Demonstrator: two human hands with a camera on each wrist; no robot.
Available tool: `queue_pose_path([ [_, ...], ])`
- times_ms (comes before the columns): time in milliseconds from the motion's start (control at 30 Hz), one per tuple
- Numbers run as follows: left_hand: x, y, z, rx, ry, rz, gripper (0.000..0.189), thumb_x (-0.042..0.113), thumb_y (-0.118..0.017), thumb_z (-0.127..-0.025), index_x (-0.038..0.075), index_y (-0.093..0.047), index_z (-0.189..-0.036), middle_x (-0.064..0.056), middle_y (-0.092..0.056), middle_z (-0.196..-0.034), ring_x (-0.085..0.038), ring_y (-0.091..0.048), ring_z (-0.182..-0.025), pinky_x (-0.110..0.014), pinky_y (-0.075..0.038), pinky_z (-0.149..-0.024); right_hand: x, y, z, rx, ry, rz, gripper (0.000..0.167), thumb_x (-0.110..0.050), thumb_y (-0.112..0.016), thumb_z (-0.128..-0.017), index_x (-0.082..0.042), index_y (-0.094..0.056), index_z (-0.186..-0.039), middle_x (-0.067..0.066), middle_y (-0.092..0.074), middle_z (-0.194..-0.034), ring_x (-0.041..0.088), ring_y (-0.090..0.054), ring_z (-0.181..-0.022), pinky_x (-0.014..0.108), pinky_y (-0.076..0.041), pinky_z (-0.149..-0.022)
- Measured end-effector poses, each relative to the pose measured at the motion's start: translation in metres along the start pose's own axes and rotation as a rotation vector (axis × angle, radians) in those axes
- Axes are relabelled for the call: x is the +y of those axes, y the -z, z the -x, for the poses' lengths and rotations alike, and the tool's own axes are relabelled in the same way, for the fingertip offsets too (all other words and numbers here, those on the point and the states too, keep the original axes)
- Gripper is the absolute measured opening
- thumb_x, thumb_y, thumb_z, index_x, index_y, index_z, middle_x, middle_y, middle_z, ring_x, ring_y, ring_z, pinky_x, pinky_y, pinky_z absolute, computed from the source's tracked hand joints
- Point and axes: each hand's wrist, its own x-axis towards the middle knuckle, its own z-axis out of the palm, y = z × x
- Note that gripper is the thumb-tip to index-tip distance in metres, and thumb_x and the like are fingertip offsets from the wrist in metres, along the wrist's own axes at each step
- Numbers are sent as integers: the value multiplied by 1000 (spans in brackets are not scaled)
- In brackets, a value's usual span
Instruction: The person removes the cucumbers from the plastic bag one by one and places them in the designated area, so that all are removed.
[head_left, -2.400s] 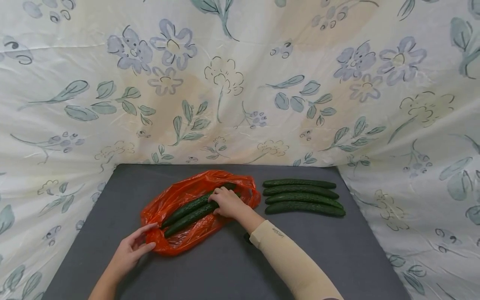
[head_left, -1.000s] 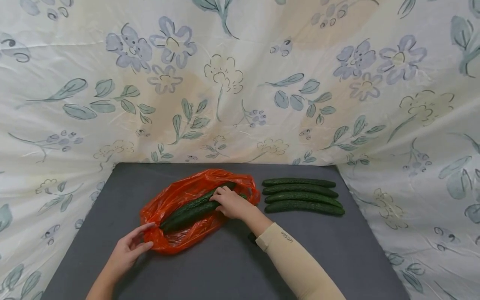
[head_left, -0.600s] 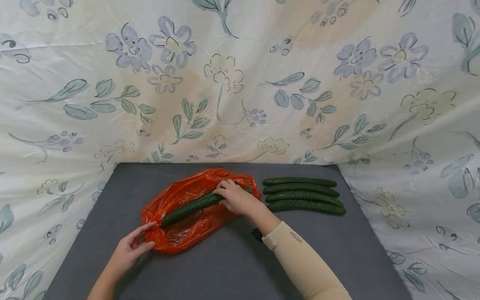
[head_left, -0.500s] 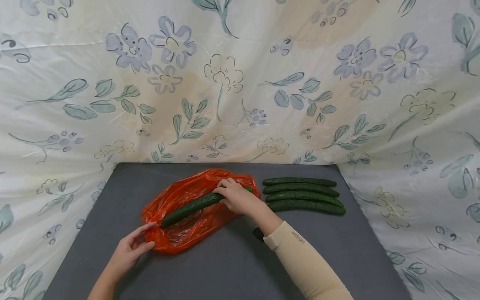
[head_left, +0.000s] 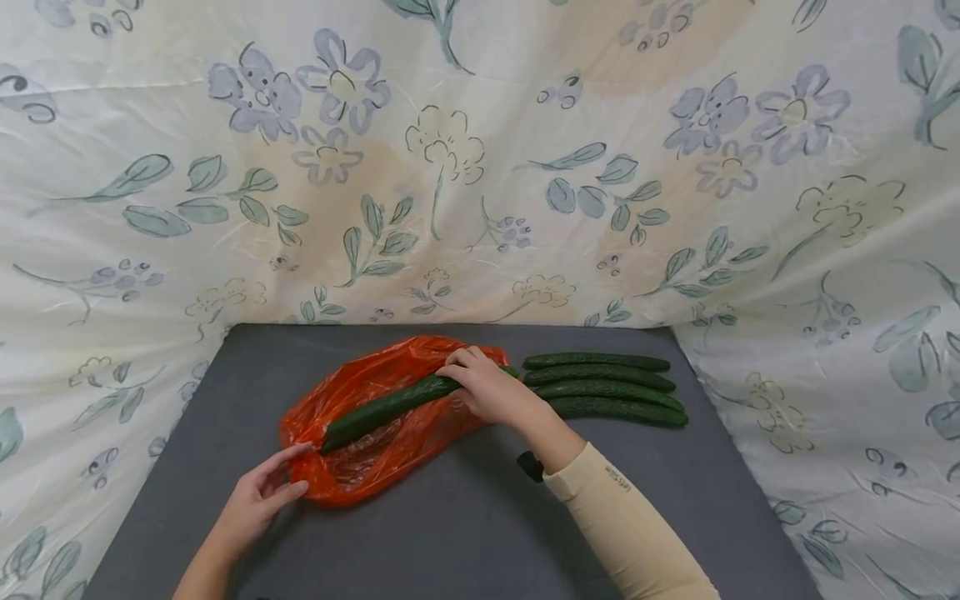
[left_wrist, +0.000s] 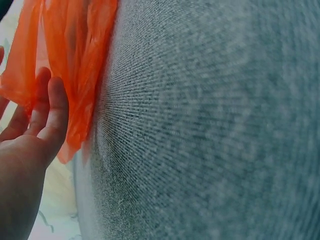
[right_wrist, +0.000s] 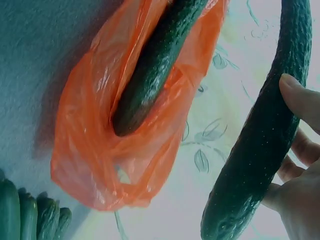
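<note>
In the head view, an orange plastic bag lies with its mouth open on the left half of the table. My left hand holds the bag's near-left edge between thumb and fingers; the left wrist view shows the fingers against the thin plastic. My right hand grips a long dark green cucumber near its right end, raised over the bag. From the right wrist, the held cucumber appears apart from a second cucumber inside the bag, which the held one hides in the head view.
Right of the bag, several cucumbers lie side by side in a row on the dark grey table. Floral cloth hangs behind the table and along its sides.
Two cucumbers lay side by side in the bag earlier. My right hand has lifted one and moved it slightly up and to the right. My left hand has stayed at the bag's edge.
</note>
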Motion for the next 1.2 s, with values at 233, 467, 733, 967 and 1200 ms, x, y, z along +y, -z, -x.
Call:
queue_pose_path([
  [233, 1, -1, 0, 11, -3, -1, 48, 2, -62, -99, -9, -47, -143, 16, -58, -137, 11, -52, -124, -11, -50, -89, 9, 14, 13, 73, -6, -5, 38, -6, -67, -97, -7, -62, -134, 9, -55, -128, 25, -49, -116, 40, -47, -97],
  [467, -2, 0, 0, 5, -1, -5, 48, 3, -61, -100, -8, -46, -144, 16, -57, -138, 12, -51, -125, -12, -51, -89, 20, 22, 31, 121, -46, -7, 41, -5, -70, -95, -7, -63, -135, 7, -55, -127, 25, -49, -115, 40, -49, -95],
  [733, 0, -1, 0, 0, -5, 12, 48, 1, -61, -99, -9, -46, -144, 16, -58, -138, 12, -52, -124, -12, -51, -89, 37, 25, 60, 187, -69, -3, 36, -3, -70, -93, -7, -65, -128, 10, -56, -125, 27, -51, -115, 41, -50, -94],
  [967, 1, -2, 1, 1, -20, 20, 48, -1, -60, -99, -11, -45, -143, 15, -59, -138, 13, -50, -126, -11, -50, -89, 54, 30, 81, 203, -94, 34, 37, -3, -72, -92, -7, -65, -129, 9, -57, -124, 27, -51, -115, 43, -50, -94],
  [1200, 0, -1, -1, 6, -18, 15, 48, 0, -60, -99, -10, -46, -143, 14, -59, -139, 11, -51, -126, -10, -49, -91, 69, 31, 96, 219, -120, 38, 39, -4, -75, -89, -5, -66, -127, 11, -58, -123, 29, -52, -113, 45, -51, -93],
])
